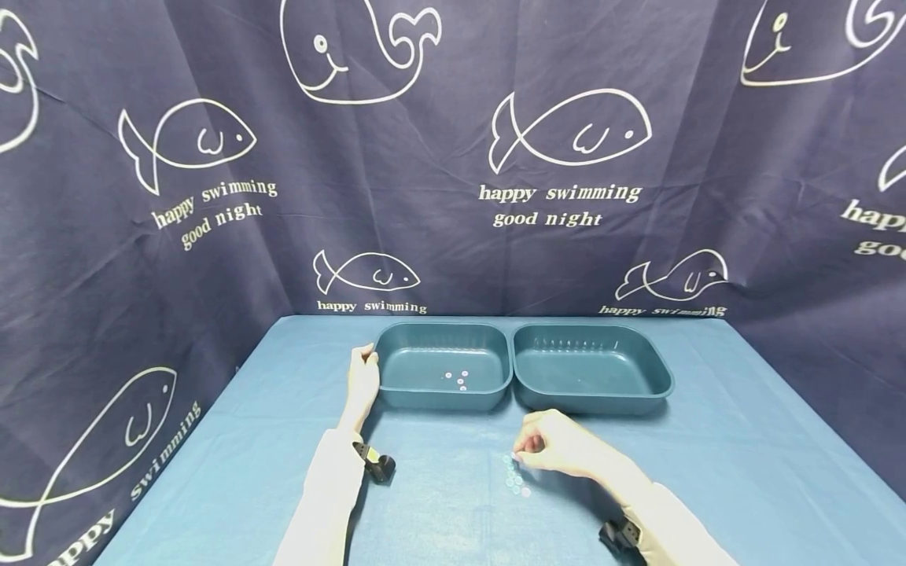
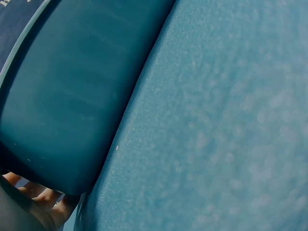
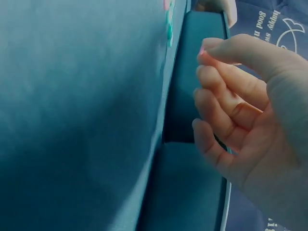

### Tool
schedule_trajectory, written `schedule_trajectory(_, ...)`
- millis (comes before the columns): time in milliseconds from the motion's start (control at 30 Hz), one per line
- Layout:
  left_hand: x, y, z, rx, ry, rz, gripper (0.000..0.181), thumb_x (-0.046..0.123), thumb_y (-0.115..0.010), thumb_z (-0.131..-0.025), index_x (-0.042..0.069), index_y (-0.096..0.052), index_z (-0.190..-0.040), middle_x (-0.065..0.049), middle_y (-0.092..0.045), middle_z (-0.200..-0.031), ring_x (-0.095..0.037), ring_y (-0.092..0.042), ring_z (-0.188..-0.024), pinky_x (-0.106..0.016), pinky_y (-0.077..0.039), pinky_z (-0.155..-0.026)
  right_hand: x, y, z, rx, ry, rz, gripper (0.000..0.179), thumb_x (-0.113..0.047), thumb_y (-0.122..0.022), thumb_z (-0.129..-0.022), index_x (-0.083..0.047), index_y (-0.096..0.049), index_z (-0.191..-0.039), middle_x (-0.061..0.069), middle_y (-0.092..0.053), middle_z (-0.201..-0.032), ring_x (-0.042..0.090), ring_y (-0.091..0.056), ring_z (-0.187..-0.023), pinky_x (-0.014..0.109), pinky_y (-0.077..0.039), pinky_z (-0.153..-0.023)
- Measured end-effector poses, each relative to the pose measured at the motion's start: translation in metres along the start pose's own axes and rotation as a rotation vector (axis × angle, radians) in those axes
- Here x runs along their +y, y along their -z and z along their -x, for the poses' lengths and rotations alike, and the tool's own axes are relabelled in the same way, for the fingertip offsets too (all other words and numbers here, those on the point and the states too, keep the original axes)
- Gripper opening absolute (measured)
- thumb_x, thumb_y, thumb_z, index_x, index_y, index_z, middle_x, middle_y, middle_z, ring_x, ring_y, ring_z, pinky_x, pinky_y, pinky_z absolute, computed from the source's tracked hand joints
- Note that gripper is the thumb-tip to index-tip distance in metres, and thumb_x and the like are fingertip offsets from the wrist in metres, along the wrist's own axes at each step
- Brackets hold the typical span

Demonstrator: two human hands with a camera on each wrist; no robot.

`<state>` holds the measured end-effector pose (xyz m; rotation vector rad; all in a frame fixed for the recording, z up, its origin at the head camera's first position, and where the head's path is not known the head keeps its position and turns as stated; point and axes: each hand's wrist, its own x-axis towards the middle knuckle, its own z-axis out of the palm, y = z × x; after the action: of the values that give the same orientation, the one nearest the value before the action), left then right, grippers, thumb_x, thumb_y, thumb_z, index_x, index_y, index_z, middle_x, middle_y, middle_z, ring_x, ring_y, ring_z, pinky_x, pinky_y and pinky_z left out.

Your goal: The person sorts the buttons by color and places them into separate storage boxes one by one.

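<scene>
My right hand pinches a small pink button between thumb and index finger, and its other fingers are loosely bent. Just below those fingertips on the table lies a little cluster of pale green buttons, with a pink button at its near end. My left hand holds the left end of a teal plastic bin, fingers against its end wall. Several pink buttons lie on the floor of that bin.
A second teal bin stands right beside the first, their ends meeting. Both sit toward the back of a blue-covered table. Behind and at the sides hangs a dark blue cloth with white fish drawings.
</scene>
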<state>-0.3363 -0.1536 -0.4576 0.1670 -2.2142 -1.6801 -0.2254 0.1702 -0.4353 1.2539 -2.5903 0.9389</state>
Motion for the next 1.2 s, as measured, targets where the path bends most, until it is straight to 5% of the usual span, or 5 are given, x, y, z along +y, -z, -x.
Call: schedule_trajectory(1200, -0.003, -0.001, -0.002, 0.02, -0.018, 0.014, 0.028, 0.006, -0.039, -0.096, -0.006, -0.044, -0.121, -0.027, -0.05, -0.126, -0.039, -0.046, -0.121, -0.049, -0.033, -0.104, -0.017, 0.02, -0.046, 0.05, -0.003, 0.154, 0.006, -0.014, -0.069, -0.077, -0.019, -0.071, -0.08, -0.01, -0.057, -0.072, 0.005, -0.055, -0.07, 0.018, -0.044, -0.065)
